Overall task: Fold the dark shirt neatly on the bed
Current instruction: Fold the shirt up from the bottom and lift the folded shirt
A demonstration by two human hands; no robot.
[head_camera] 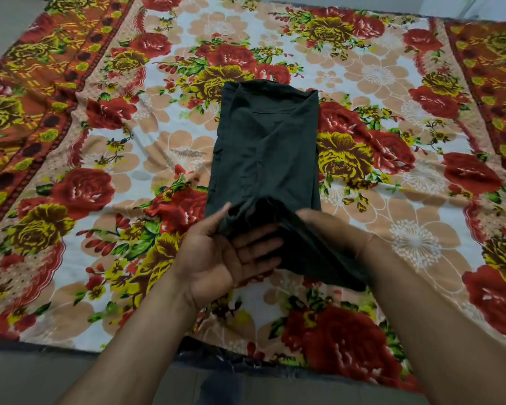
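L hand point(231, 255) palm-up, fingers straight, under hem of dark shirt point(266, 147), prob. lifting it for next fold. R hand point(330, 229) on same hem, fingers buried in cloth, grip unclear. Shirt = narrow strip mid floral bedsheet point(105, 135), hem toward sheet's near edge.

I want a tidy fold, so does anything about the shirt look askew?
The dark shirt lies as a narrow strip on the bedsheet, but its near end is bunched and raised between the left hand and right hand, and its far edge is uneven.
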